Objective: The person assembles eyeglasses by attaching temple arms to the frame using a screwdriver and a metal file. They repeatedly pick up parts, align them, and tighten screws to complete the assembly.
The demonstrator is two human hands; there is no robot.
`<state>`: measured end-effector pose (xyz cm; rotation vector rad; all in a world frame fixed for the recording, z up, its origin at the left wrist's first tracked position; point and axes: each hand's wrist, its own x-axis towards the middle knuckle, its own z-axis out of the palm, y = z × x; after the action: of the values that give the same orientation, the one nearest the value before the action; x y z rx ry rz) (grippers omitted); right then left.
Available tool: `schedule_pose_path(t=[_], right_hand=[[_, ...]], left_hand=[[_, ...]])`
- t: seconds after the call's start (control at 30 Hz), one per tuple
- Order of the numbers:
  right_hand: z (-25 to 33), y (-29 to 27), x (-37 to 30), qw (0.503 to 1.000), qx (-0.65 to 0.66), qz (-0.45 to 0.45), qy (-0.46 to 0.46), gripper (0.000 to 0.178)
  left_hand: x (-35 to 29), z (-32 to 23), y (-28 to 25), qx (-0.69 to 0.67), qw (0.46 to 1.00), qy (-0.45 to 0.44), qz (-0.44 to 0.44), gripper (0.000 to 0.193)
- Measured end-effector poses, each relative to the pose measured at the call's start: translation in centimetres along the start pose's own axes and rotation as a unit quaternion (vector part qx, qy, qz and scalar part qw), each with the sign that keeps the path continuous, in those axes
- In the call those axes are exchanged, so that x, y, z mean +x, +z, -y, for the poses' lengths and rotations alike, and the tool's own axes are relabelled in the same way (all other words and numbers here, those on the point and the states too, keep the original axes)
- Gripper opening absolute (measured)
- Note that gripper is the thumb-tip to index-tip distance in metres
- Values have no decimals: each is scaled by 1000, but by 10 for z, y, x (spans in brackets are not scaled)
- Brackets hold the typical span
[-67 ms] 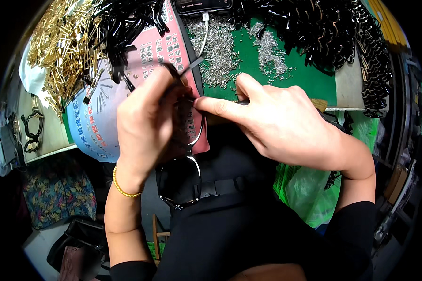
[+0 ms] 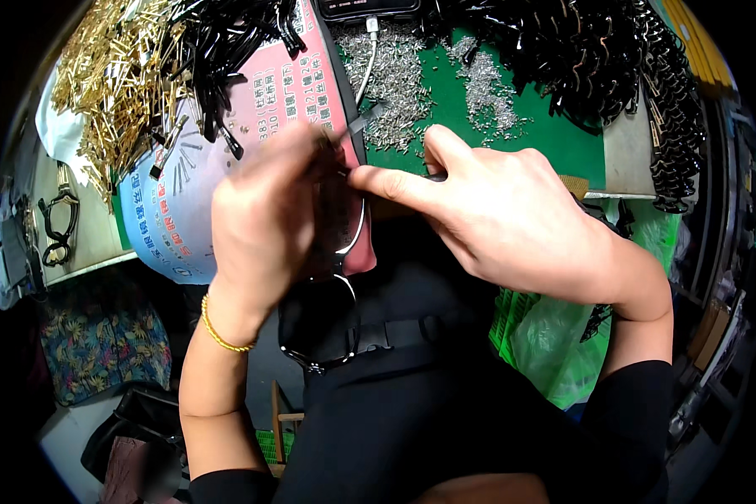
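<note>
My left hand, blurred by motion, is closed round part of an eyeglass frame. One thin-edged rim hangs below it over my dark clothes, and a grey-tipped strip sticks out above its fingers. My right hand reaches in from the right, its index fingertip against the place where the left fingers pinch. The other right fingers are curled in, with a small dark piece showing by the thumb; what it belongs to is hidden. The exact pinch point lies in shadow.
A pink and blue printed mat lies under my left hand. Small metal screws spread over the green board. Gold temple pieces heap at far left, black frames at far right. A phone with a white cable sits at the back.
My left hand and the grey-tipped strip have shifted slightly, the strip up and to the right. The hanging rim has swung a little to the left. My right hand stays nearly still.
</note>
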<state>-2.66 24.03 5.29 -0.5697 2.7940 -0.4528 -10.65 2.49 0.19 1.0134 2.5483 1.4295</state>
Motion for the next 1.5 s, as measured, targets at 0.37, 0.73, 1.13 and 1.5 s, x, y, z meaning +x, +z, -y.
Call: schedule_pose_path(t=[0.37, 0.73, 1.13, 1.5], right_hand=[[7, 7, 4, 997, -15, -67, 20, 64], [12, 11, 7, 991, -94, -91, 15, 61], [-5, 26, 24, 961, -209, -170, -61, 37], [-6, -11, -14, 983, -59, -144, 101, 30]], left_hand=[[-2, -3, 2, -154, 978, -140, -5, 5], [-2, -4, 0, -200, 965, -172, 5, 6], [-1, -3, 0, -178, 969, -170, 5, 10], [40, 19, 0, -152, 970, -137, -135, 31]])
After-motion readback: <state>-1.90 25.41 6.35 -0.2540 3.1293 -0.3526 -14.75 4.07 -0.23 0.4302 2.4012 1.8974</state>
